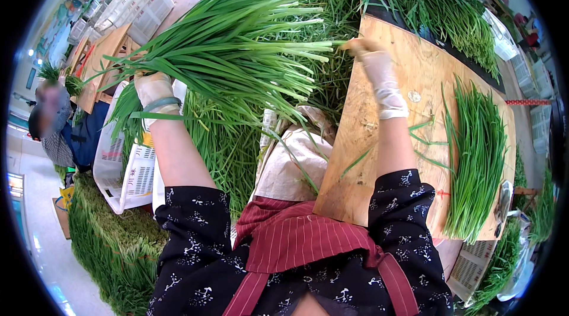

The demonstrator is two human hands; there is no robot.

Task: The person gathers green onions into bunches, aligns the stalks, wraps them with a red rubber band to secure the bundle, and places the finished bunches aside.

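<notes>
My left hand (pixel 155 90), in a pale glove with a greenish band at the wrist, is closed round the leafy part of a big bunch of garlic chives (pixel 219 37). Their white stem ends fan out to the right. At those ends, my gloved right hand (pixel 376 70) pinches the tip of a chive stalk, its fingers slightly blurred. Below the right hand lies a wooden board (pixel 379 144) with a few loose green leaves. Along the board's right side rests a neat pile of chives (pixel 474 162).
Heaped chives (pixel 219 150) lie between my arms, beside a white plastic crate (pixel 136 180). More chives (pixel 438 20) cover the far end of the board. Stacked white crates (pixel 136 8) stand at the far left, near another person (pixel 56 120). Scissors (pixel 504 203) lie at the board's right edge.
</notes>
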